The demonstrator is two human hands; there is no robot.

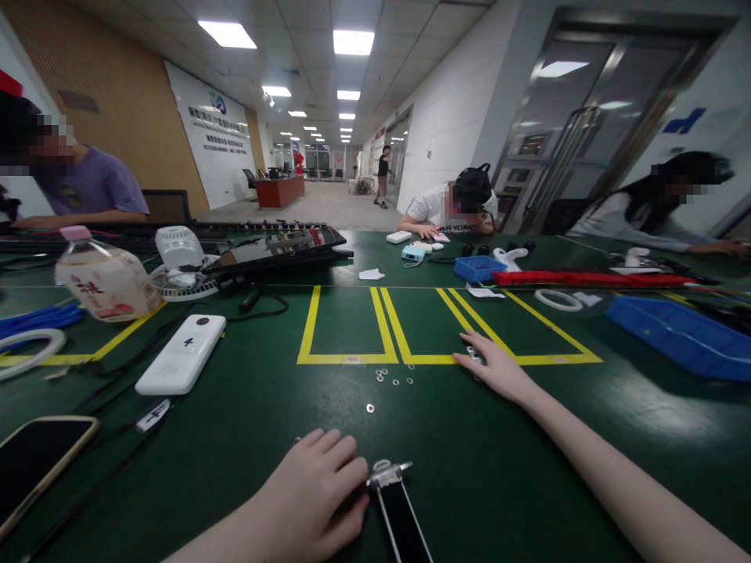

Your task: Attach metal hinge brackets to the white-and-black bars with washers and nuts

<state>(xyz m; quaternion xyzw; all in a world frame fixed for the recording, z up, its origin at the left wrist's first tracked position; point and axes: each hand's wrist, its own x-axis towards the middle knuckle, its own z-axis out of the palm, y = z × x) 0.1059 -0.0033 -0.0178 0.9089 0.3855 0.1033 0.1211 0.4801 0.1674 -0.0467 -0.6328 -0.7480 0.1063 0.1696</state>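
Close to me lies a black bar with silver edges and a metal end fitting [394,485]. My left hand [320,493] is beside it, its fingers curled in and thumb and forefinger closing at the fitting. A tiny metal piece [297,439] peeks out past its knuckles. My right hand [496,367] reaches out to the yellow tape, palm down. Its fingers are apart around several small shiny metal parts [474,354] on the table. Between the hands, several loose metal washers [381,374] are scattered, with a single washer [370,408] nearer to me.
Yellow tape boxes [346,360] mark the green table. To the left are a white power bank [181,356], a phone [44,461], a bottle [106,277] and cables. At right sits a blue tray [680,332]; a small blue bin [478,268] is farther back. Other people sit around the table.
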